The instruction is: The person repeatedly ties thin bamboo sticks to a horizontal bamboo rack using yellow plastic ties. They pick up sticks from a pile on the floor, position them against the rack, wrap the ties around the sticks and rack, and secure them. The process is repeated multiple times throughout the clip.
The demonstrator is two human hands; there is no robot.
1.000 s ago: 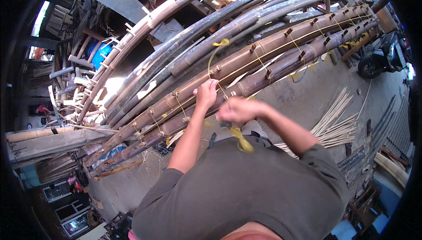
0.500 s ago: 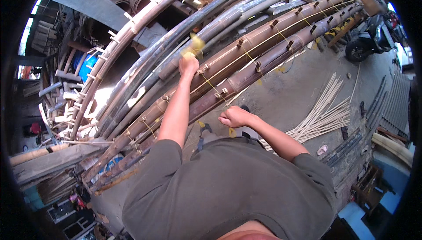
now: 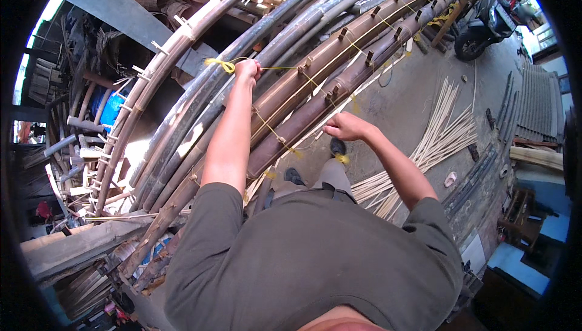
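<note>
Two long brown bamboo poles lie side by side in front of me, an upper pole (image 3: 274, 103) and a lower pole (image 3: 296, 116), both set with short pegs. My left hand (image 3: 247, 70) is closed on yellow string (image 3: 279, 68), which stretches taut from it to a peg on the upper pole. A looped bundle of the same string (image 3: 222, 64) sticks out on the far side of that fist. Over the near edge of the lower pole, my right hand (image 3: 347, 126) is closed; whatever it holds is hidden. Yellow ties cross between the poles at several pegs.
More curved bamboo poles (image 3: 242, 43) lie beyond, with a pegged one (image 3: 151, 73) at the left. Thin bamboo sticks (image 3: 424, 143) are spread on the floor at right. A motorcycle (image 3: 482, 31) stands at the far right. My feet are close to the lower pole.
My left hand has moved away from the upper pole, drawing the string out straight. The string bundle swung to its left. My view has shifted to the right along the poles; my right hand stays closed.
</note>
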